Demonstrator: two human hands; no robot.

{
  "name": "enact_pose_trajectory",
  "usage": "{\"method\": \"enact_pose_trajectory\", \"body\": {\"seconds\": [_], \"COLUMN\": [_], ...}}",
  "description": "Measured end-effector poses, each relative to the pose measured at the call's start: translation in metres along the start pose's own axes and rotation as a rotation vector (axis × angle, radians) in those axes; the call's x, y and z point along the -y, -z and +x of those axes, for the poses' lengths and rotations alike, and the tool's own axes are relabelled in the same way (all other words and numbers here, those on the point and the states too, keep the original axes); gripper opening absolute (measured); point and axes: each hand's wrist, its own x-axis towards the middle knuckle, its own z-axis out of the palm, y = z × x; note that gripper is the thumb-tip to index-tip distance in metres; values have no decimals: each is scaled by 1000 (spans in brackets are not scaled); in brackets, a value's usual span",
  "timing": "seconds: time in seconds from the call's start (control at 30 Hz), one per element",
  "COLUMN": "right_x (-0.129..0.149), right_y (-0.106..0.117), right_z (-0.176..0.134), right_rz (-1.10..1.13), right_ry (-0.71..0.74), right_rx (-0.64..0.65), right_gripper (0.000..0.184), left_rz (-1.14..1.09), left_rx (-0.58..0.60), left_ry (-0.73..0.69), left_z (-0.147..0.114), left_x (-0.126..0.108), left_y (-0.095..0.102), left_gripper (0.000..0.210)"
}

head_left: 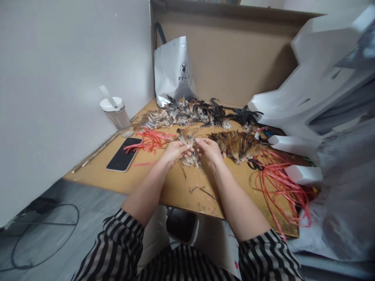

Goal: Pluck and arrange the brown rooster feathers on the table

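Over the middle of the table, my left hand point(177, 151) is closed on a small bunch of brown and grey feathers point(186, 136). Close beside it, the fingertips of my right hand point(207, 148) pinch the right side of the same bunch. Beneath both hands lies a pale pile of feathers point(191, 160) on the wood. Brown feather bundles point(236, 144) lie just right of my right hand. A long row of grey and black feather bundles point(187, 111) stretches along the back.
Short red plastic strips point(150, 139) partly cover a phone point(121, 156) at left, near a lidded cup point(115, 113). Long red strips point(281, 183) and black scissors point(255, 164) lie at right. A silver bag point(172, 70) stands behind; white foam pieces point(304, 173) jut in from the right.
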Motion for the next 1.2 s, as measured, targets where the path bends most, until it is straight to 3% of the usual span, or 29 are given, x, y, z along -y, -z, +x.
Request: {"method": "enact_pose_trajectory", "body": {"seconds": [0.13,0.4,1.2], "right_x": [-3,-1,-14], "right_y": [0,-2,1], "right_z": [-1,-2,5], "right_rz": [-39,37,69], "right_ry": [-52,-76,29], "right_rx": [71,70,71], "right_gripper": [29,30,23], "left_rz": [-16,-12,-12], "left_rx": [14,39,78], "left_ry": [-14,-3,51], "left_z": [-1,-1,-1], "left_x": [0,0,4], "left_y": [0,0,2], "left_gripper": [15,19,20]}}
